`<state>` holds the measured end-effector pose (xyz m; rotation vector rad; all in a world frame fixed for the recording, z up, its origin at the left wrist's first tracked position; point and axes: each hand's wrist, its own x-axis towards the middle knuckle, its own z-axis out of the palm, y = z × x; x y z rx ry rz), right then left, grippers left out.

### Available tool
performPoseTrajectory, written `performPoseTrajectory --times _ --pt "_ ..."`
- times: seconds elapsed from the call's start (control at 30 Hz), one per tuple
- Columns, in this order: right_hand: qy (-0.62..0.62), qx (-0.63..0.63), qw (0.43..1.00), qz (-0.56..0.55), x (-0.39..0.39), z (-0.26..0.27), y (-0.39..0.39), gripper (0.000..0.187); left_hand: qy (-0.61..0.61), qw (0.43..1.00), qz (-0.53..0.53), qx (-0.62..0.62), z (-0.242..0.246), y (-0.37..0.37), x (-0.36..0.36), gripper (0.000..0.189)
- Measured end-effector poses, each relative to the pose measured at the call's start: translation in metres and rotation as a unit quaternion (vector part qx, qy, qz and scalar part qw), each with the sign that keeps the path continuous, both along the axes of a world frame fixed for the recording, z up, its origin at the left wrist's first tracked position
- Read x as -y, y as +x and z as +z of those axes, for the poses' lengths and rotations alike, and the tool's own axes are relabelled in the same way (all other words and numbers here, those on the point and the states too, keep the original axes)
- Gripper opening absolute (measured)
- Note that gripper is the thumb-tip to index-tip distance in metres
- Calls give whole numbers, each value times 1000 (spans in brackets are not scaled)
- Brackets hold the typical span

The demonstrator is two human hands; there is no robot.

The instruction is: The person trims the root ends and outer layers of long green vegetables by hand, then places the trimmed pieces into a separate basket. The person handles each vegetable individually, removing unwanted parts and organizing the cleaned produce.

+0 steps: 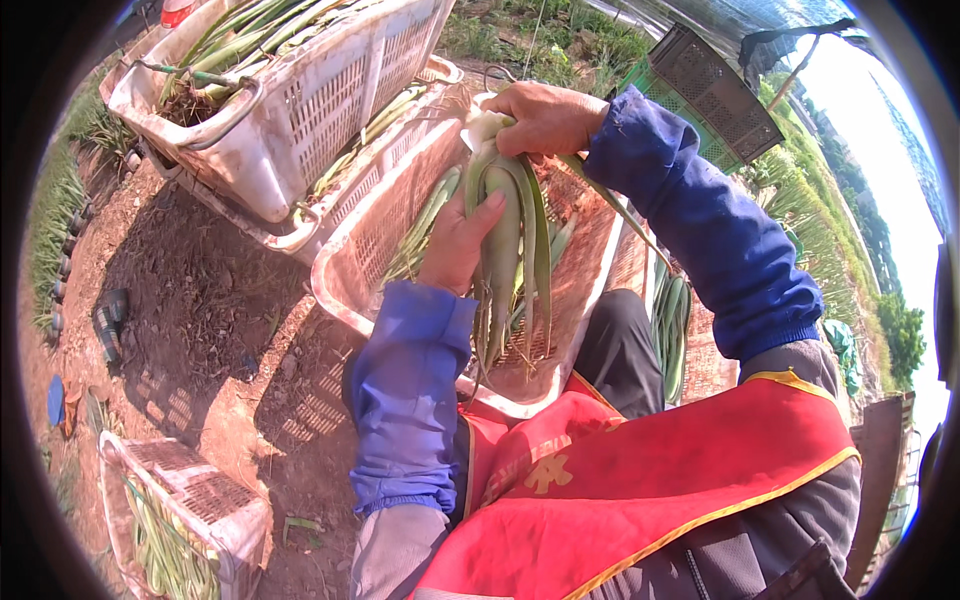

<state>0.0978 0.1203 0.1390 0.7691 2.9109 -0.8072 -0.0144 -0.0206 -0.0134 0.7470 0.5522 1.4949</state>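
An aloe plant [501,217] with long green leaves hangs tips down between my two hands. My left hand [461,236] is wrapped around its leaves, thumb across the front. At the pale base end, my right hand [544,116] grips the plant, and a thin leaf trails from there toward the lower right. Under the hands stands a dirty white plastic crate [349,251] with more green leaves [427,217] lying in it. Blue sleeve covers reach both wrists.
At the upper left, stacked crates [262,142] hold cut leaves. Another crate [244,525] with pale leaves stands lower left on bare soil. Green leaves [670,330] lie right of my knee. A dark crate and a green one [701,97] stand at the upper right.
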Motion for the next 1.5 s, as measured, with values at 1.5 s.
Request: performPoseTrajectory --times 1.5 --pt "237 -134 838 -473 10 -49 381 22 -24 903 390 -181 -23 -55 -10 64"
